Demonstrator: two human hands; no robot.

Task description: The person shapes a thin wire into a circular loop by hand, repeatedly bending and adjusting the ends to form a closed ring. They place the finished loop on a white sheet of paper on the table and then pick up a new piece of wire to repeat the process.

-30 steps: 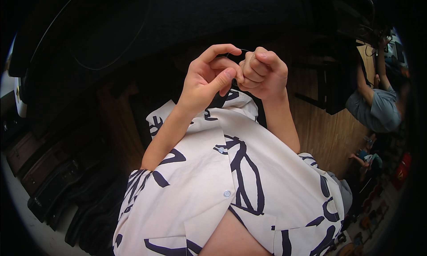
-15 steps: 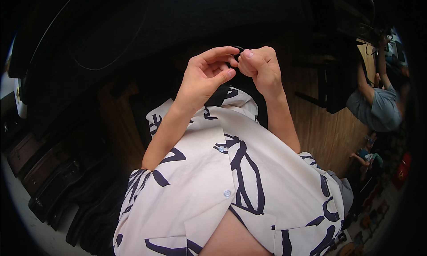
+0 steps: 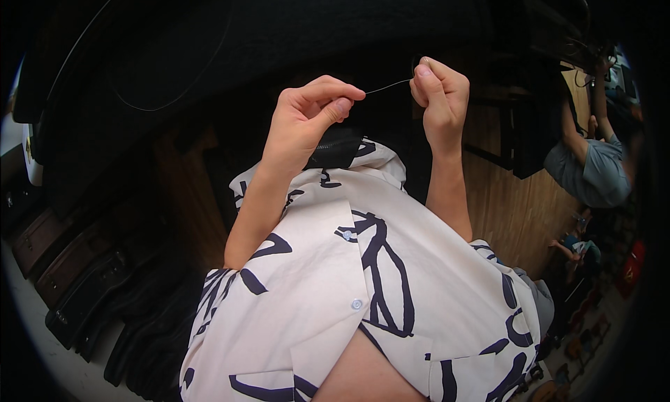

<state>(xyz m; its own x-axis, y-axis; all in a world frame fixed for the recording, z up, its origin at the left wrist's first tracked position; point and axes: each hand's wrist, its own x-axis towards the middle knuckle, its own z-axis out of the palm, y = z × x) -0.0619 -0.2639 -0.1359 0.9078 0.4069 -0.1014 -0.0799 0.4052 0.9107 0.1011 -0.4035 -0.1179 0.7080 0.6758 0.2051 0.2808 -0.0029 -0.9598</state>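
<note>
A thin wire (image 3: 387, 86) runs between my two hands, above the front of my white shirt with black markings. My left hand (image 3: 309, 119) pinches its left end between thumb and fingertips, the fingers bent. My right hand (image 3: 440, 98), higher and to the right, is closed round the other part of the wire, thumb over the curled fingers. Beyond both hands is a dark surface (image 3: 314, 25) with another long thin wire or cord (image 3: 150, 109) curving over its left part.
Several dark hard cases (image 3: 77, 283) lie at lower left. On the right, a wooden floor (image 3: 509, 220), a dark stand or frame (image 3: 520, 137) and a person in grey-blue (image 3: 593, 172) working at equipment. Another small figure (image 3: 579, 248) and a red object (image 3: 631, 262) are farther off.
My hands have moved apart, the left leftward and the right up and to the right, so a straighter length of wire now shows between them.
</note>
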